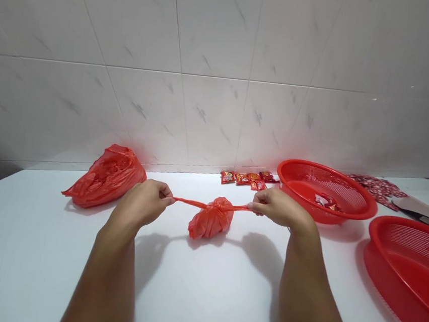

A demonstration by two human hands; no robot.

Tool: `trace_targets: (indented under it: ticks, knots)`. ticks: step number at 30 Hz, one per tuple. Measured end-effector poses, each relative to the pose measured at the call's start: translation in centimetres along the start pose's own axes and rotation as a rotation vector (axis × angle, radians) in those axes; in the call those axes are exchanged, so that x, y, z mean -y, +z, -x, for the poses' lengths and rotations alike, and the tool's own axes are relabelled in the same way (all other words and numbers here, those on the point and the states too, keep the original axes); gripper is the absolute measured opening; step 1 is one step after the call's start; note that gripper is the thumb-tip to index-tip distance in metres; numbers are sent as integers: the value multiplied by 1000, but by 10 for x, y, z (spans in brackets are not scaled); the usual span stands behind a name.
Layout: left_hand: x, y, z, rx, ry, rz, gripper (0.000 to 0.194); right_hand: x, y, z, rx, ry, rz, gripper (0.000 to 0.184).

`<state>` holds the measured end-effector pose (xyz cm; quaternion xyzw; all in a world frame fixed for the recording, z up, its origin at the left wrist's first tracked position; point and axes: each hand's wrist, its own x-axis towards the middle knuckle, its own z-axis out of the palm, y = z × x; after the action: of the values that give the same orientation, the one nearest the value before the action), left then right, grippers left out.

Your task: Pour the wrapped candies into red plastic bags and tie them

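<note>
A small red plastic bag (210, 224), bunched and knotted at its top, is at the middle of the white table (205, 292). Its two handles are stretched out sideways into taut strips. My left hand (153, 199) pinches the end of the left strip. The end of the right strip is pinched between the fingers of my right hand (273, 205). What the bag contains is hidden by the plastic.
At the back left lies a larger crumpled red plastic bag (109, 176). Several small red packets (242, 179) lie near the tiled wall (211, 115). To the right stand a red basket (297, 202) with a few wrappers (327, 201) inside and a second red basket (386, 263); a patterned red cloth-like thing (379, 188) lies behind.
</note>
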<state>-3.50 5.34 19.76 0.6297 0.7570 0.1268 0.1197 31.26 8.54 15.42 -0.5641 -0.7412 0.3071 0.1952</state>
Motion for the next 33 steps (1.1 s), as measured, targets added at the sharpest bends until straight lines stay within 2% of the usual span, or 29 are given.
trace_targets:
  ticks: [3,5,9,11,13,15,18,20,22,24,26,30,33]
  knots:
    - [-18,0,13,-123,117,162,19,23,9,3,40,-138,-199,29]
    - [-35,2,24,-163,245,300,21,41,19,3,138,-220,-385,31]
    - [-60,13,39,-185,439,496,21,62,40,-1,404,-356,-602,42]
    - [-65,18,42,-182,495,559,20,66,44,-3,457,-411,-635,45]
    - [-66,21,43,-165,532,640,18,66,43,-1,390,-437,-646,47]
    - [-65,22,44,-99,574,720,31,65,37,3,263,-443,-706,48]
    - [-66,25,49,105,630,738,69,67,26,14,132,-459,-829,46]
    - [-71,29,54,266,617,719,77,71,22,23,117,-484,-837,44]
    - [-77,32,58,407,570,686,62,77,21,31,110,-513,-780,45]
    - [-83,33,61,480,541,616,34,82,21,37,92,-537,-708,46]
    - [-86,33,63,465,546,539,19,85,22,40,72,-566,-651,45]
    - [-83,30,63,343,546,458,19,87,22,42,69,-613,-612,41]
    - [-82,29,64,325,555,432,19,87,20,44,72,-617,-643,38]
